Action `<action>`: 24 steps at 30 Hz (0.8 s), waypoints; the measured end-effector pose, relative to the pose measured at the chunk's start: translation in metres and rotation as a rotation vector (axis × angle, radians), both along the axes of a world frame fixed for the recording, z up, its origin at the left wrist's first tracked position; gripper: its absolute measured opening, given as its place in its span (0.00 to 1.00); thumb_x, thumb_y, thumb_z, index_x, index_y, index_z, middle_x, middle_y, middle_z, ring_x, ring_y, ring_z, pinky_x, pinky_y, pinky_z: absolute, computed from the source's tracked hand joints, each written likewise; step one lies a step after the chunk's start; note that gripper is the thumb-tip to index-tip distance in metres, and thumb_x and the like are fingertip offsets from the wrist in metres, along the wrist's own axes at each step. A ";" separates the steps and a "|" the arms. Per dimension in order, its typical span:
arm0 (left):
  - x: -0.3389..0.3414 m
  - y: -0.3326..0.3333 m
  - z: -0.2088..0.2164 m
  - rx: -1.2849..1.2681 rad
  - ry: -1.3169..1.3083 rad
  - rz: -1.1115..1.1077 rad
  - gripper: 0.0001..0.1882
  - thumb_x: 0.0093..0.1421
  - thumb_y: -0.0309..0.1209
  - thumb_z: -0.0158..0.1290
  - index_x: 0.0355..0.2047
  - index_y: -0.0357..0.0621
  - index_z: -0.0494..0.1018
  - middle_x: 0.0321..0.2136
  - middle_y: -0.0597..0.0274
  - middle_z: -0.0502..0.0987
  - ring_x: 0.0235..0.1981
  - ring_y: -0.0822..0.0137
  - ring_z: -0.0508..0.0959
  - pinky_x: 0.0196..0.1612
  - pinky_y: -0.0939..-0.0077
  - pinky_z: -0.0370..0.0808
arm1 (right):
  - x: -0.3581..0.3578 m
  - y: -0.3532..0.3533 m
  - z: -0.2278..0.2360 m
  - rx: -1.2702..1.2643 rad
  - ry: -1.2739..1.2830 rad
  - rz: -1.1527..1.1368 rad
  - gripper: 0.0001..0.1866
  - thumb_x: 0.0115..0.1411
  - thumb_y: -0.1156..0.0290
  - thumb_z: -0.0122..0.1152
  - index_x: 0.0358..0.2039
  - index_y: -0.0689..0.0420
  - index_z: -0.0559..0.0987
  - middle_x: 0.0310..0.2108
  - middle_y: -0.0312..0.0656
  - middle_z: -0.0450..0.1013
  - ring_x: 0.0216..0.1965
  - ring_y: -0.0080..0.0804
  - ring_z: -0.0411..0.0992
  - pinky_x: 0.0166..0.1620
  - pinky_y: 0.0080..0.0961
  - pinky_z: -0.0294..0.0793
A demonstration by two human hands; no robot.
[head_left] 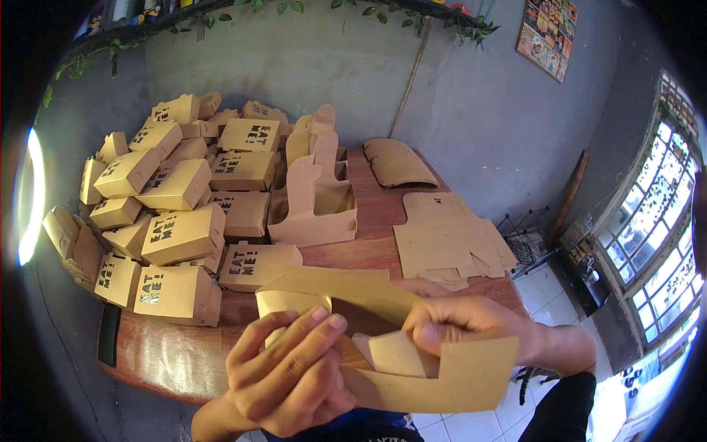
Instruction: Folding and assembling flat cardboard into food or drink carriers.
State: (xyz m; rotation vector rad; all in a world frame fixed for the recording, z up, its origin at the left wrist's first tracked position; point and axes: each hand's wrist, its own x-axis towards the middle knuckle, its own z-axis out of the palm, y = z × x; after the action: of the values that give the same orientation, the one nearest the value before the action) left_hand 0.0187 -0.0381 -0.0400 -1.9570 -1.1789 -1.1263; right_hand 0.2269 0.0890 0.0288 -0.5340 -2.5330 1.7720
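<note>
A partly folded brown cardboard box [434, 389] is held up in front of me, over the near edge of the table. My left hand [291, 368] grips its left end, fingers curled against the outer wall. At the right end, my right hand [471, 324] reaches over the side with the thumb pressed on an inner flap [398, 352] and the fingers bent around the panel. Part of the right fingers is hidden behind the cardboard. The box's right end panel stands unfolded outward.
Closed boxes with black lettering [180, 234] are piled on the left of the wooden table [162, 353]. Open box trays [313, 214] stand in a row at the centre. Flat cardboard blanks [442, 239] lie to the right, with a curved cardboard stack [398, 162] behind.
</note>
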 end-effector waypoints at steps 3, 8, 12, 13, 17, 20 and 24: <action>-0.002 0.002 -0.002 0.012 0.013 0.030 0.06 0.49 0.22 0.47 0.23 0.36 0.74 0.38 0.50 0.82 0.41 0.58 0.84 0.38 0.63 0.79 | 0.001 0.000 -0.006 0.029 0.178 -0.148 0.19 0.73 0.58 0.44 0.42 0.62 0.74 0.62 0.49 0.59 0.62 0.27 0.57 0.61 0.27 0.59; -0.005 0.000 -0.004 0.065 -0.006 0.037 0.08 0.55 0.26 0.49 0.25 0.35 0.75 0.37 0.50 0.82 0.40 0.56 0.83 0.40 0.61 0.78 | 0.000 0.000 -0.009 -0.093 0.345 -0.310 0.19 0.73 0.59 0.43 0.46 0.64 0.74 0.62 0.46 0.62 0.62 0.27 0.58 0.60 0.27 0.60; -0.006 0.005 -0.007 0.063 0.021 0.032 0.11 0.60 0.31 0.49 0.28 0.35 0.76 0.37 0.51 0.81 0.39 0.57 0.83 0.40 0.62 0.78 | 0.001 -0.002 -0.005 -0.150 0.301 -0.306 0.19 0.72 0.59 0.47 0.46 0.64 0.75 0.61 0.48 0.63 0.64 0.30 0.57 0.62 0.28 0.59; -0.005 0.005 -0.006 0.062 0.020 0.031 0.11 0.60 0.31 0.49 0.28 0.35 0.76 0.37 0.51 0.81 0.39 0.57 0.83 0.40 0.62 0.78 | 0.002 -0.001 -0.006 -0.045 0.279 -0.232 0.19 0.71 0.58 0.49 0.45 0.64 0.76 0.61 0.49 0.63 0.64 0.32 0.57 0.62 0.29 0.59; -0.004 0.015 -0.007 0.079 0.074 0.057 0.11 0.59 0.31 0.50 0.25 0.36 0.75 0.35 0.52 0.81 0.34 0.59 0.83 0.35 0.66 0.76 | 0.007 0.005 0.000 0.126 0.275 -0.122 0.19 0.68 0.59 0.56 0.49 0.62 0.78 0.60 0.52 0.63 0.65 0.39 0.59 0.63 0.33 0.60; -0.005 0.015 -0.015 0.061 0.114 0.074 0.08 0.56 0.29 0.52 0.22 0.38 0.73 0.30 0.54 0.79 0.28 0.63 0.80 0.29 0.72 0.73 | 0.011 0.016 -0.005 0.177 0.257 -0.008 0.20 0.67 0.60 0.56 0.52 0.60 0.77 0.61 0.52 0.63 0.65 0.41 0.59 0.63 0.34 0.60; -0.006 0.018 -0.019 0.047 0.145 0.013 0.07 0.48 0.27 0.55 0.19 0.40 0.69 0.23 0.58 0.74 0.20 0.68 0.75 0.21 0.79 0.67 | 0.009 0.022 -0.017 0.229 0.266 0.181 0.23 0.66 0.59 0.57 0.56 0.59 0.75 0.63 0.50 0.61 0.65 0.43 0.59 0.65 0.35 0.58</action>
State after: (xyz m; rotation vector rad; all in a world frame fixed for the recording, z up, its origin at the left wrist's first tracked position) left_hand 0.0132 -0.0199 -0.0593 -1.9570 -1.0777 -0.9793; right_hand 0.2360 0.1110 0.0116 -0.0580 -2.6087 1.4516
